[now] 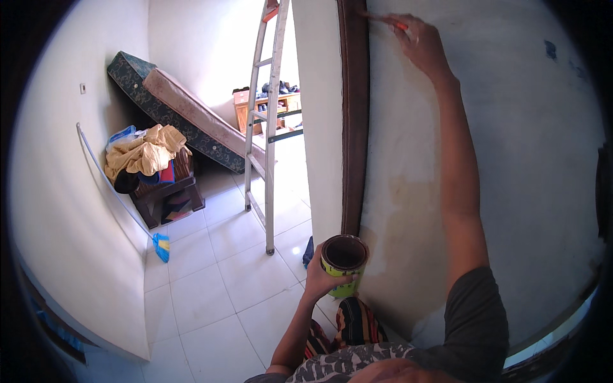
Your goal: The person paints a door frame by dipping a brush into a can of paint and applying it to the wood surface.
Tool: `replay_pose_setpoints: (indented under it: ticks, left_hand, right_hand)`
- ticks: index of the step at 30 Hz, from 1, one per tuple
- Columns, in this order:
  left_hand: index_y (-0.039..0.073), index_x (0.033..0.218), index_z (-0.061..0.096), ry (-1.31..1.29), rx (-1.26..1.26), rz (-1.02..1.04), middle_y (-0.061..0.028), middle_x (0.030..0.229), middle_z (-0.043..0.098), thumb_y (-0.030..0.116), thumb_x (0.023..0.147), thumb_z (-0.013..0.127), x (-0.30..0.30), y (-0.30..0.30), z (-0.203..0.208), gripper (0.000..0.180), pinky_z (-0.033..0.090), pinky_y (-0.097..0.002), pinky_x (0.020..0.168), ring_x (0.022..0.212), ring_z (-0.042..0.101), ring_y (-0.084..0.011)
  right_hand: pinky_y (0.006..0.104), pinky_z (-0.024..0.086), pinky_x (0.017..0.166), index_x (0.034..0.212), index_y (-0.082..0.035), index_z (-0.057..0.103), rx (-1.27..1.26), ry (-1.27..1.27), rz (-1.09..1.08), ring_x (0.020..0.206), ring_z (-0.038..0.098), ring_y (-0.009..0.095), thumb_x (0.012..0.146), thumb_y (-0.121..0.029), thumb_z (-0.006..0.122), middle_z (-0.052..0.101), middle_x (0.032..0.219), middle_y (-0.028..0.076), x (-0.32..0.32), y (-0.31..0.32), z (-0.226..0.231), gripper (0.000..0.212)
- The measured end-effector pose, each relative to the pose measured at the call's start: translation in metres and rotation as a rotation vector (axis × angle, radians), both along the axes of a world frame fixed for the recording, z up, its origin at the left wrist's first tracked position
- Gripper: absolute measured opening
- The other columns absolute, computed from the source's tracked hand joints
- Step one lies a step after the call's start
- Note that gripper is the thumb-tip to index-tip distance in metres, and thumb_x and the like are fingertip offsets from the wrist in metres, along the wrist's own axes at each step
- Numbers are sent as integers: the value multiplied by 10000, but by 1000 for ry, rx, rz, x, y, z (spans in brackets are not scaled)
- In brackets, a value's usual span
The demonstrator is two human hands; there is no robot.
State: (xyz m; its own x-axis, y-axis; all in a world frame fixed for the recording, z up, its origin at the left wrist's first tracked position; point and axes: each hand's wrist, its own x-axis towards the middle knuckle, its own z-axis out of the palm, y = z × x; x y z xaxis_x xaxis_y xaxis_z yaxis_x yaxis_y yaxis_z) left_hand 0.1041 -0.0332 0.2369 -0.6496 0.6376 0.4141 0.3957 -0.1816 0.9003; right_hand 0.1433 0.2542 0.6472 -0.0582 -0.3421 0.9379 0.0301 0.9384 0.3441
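My left hand (pixel 323 279) is wrapped round a yellow-green paint can (pixel 345 291), held upright near my waist. Dark brown paint coats the can's inside and rim; how full it is I cannot make out. High up on the right, my raised right hand (pixel 419 46) grips a paintbrush (pixel 387 21), with a bit of orange showing at the fingers. The brush points left, its tip at the upper part of a brown door frame (pixel 355 121). Whether the bristles touch the wood is hard to tell.
An aluminium stepladder (pixel 271 137) stands left of the frame on white floor tiles (pixel 217 281). Beyond it a mattress (pixel 185 118) leans on the wall. Clothes (pixel 150 153) lie heaped on a wooden table, beside a blue broom (pixel 161 247). Shoes fill a wooden cabinet (pixel 242 108).
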Motion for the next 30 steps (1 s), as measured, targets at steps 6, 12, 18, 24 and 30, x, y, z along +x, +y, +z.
replay_pose_setpoints:
  ticks: [6, 12, 18, 24, 30]
  left_hand:
    - [35, 1323, 464, 38, -8, -14, -123, 1209, 626, 298, 549, 920, -2, 2, -11, 936, 471, -366, 996, 1126, 613, -227]
    - [33, 1297, 466, 13, 47, -49, -124, 1204, 629, 290, 554, 928, 1, 14, -11, 911, 472, -368, 996, 1129, 612, -223]
    - [34, 1294, 465, 10, 57, -53, -120, 1197, 630, 267, 555, 926, 1, 9, -13, 902, 472, -366, 992, 1122, 612, -221]
    - [32, 1295, 469, -10, 12, -65, -121, 1204, 625, 266, 561, 923, 3, 12, -8, 895, 464, -370, 999, 1136, 604, -220]
    - [24, 1317, 465, 57, 35, -35, -130, 1230, 611, 255, 557, 928, 8, 9, -1, 920, 448, -377, 1024, 1158, 590, -227]
  right_hand:
    - [379, 516, 870, 1106, -75, 694, -297, -310, -12, 945, 672, 298, 911, -134, 617, 702, 1033, 138, 53, -47, -24, 217]
    - [414, 478, 967, 1102, -89, 690, 103, 133, 54, 936, 663, 287, 909, -135, 620, 706, 1003, 112, 24, -10, 24, 210]
    - [472, 324, 1124, 1109, -189, 702, -15, -185, -206, 914, 655, 247, 932, -161, 602, 709, 999, 68, 30, -25, -26, 205]
    - [400, 471, 855, 1056, -146, 729, -84, -185, -206, 722, 620, 208, 897, -183, 657, 705, 812, 59, 49, -27, -20, 178]
    - [389, 433, 792, 1069, -235, 739, 20, 131, -183, 729, 620, 214, 873, -245, 679, 699, 789, 23, 29, -13, 43, 205]
